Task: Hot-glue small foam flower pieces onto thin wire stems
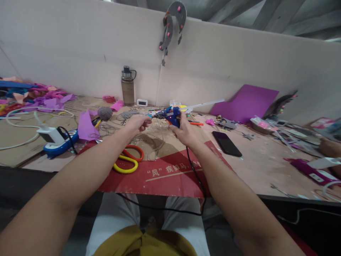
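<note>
My right hand [183, 131] is wrapped round a blue hot glue gun [172, 115], its nozzle pointing left and a long clear glue stick [205, 104] jutting from its back. Closed in a pinch, my left hand [140, 124] is just left of the nozzle. Something small and bluish shows at its fingertips, too small to name. Below the hands lie scissors with red and yellow handles [125, 169], on red and brown cardboard [170, 177]. A black cord [195, 170] runs down from the glue gun past the table edge.
Left are a blue power strip [60, 145], purple felt [87, 126], grey yarn [105, 113] and a scrap pile [39, 97]. A bottle [128, 87] stands behind. Right are a black phone [226, 143], purple sheet [245, 103] and purple power strip [314, 172], near another person's hand [330, 147].
</note>
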`<action>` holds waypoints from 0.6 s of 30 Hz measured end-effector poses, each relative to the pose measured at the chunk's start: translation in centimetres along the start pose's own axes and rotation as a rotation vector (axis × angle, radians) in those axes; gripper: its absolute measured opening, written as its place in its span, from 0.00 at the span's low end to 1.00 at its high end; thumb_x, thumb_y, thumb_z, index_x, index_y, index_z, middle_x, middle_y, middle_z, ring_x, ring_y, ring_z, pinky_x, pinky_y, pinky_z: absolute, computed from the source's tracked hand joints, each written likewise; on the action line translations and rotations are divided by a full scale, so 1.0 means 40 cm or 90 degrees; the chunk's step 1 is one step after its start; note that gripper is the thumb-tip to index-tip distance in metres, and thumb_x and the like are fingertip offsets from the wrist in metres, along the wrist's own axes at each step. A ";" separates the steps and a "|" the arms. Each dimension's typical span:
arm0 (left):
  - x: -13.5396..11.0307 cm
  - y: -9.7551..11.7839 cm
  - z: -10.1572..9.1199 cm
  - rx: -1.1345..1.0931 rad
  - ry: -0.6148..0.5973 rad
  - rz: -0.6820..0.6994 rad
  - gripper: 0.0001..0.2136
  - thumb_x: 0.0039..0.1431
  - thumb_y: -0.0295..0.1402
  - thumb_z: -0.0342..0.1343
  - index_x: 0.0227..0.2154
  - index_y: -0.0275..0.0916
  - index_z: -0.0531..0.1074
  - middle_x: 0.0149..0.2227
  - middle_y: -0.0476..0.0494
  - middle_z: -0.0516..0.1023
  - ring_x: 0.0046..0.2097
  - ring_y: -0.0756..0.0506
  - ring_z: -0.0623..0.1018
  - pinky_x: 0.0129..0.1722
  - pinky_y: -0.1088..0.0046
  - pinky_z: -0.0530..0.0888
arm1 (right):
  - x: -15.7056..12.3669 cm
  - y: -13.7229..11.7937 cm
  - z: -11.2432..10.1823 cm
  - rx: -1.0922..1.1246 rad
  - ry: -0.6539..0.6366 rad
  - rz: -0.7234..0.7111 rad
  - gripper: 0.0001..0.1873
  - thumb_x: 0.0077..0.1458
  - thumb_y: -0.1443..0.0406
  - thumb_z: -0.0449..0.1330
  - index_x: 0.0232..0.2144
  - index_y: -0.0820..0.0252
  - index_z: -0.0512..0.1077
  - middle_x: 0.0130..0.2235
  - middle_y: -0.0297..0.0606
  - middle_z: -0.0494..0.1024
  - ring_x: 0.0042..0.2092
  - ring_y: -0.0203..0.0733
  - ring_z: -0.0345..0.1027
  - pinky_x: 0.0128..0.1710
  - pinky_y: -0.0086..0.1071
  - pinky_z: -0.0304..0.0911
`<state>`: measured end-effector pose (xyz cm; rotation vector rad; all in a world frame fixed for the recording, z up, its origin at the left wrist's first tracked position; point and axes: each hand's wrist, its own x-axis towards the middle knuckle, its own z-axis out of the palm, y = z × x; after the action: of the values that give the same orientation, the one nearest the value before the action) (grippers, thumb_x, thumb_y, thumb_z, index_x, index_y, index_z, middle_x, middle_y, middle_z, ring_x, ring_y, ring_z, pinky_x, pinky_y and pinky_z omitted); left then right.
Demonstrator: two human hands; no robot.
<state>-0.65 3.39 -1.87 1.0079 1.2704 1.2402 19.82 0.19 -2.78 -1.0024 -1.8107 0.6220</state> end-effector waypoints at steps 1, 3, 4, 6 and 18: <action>0.000 0.000 0.000 0.001 0.002 0.000 0.06 0.43 0.24 0.58 0.18 0.34 0.66 0.19 0.47 0.70 0.17 0.57 0.65 0.13 0.83 0.51 | 0.001 -0.001 -0.001 -0.020 0.004 -0.001 0.22 0.51 0.65 0.57 0.49 0.54 0.57 0.44 0.43 0.72 0.43 0.48 0.69 0.35 0.40 0.69; -0.002 0.000 0.001 0.004 0.003 0.002 0.06 0.43 0.24 0.58 0.18 0.34 0.66 0.19 0.47 0.70 0.17 0.57 0.64 0.13 0.83 0.51 | 0.002 0.000 -0.002 -0.052 0.015 0.000 0.24 0.51 0.65 0.58 0.50 0.54 0.57 0.44 0.43 0.73 0.44 0.49 0.69 0.38 0.41 0.68; -0.002 0.000 0.001 0.005 0.001 0.003 0.06 0.43 0.24 0.57 0.17 0.34 0.66 0.19 0.47 0.70 0.17 0.57 0.64 0.13 0.83 0.50 | 0.004 0.001 -0.002 -0.064 0.019 0.000 0.25 0.50 0.65 0.58 0.51 0.54 0.57 0.43 0.43 0.73 0.44 0.49 0.69 0.39 0.42 0.68; -0.002 0.000 0.000 0.006 -0.005 0.005 0.06 0.43 0.24 0.57 0.17 0.34 0.65 0.18 0.47 0.69 0.17 0.57 0.64 0.13 0.83 0.50 | 0.005 0.004 -0.002 -0.076 0.019 0.001 0.27 0.50 0.64 0.58 0.52 0.54 0.57 0.44 0.43 0.73 0.43 0.49 0.69 0.39 0.42 0.68; 0.000 0.003 0.000 0.003 -0.006 -0.005 0.07 0.43 0.24 0.57 0.17 0.34 0.64 0.18 0.48 0.69 0.17 0.57 0.64 0.12 0.84 0.50 | 0.006 0.009 0.000 -0.075 0.014 0.000 0.29 0.51 0.63 0.57 0.55 0.54 0.55 0.47 0.46 0.71 0.42 0.48 0.69 0.35 0.41 0.68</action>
<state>-0.67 3.39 -1.77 1.0096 1.2702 1.2253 19.91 0.58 -2.95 -1.0839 -1.8456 0.5078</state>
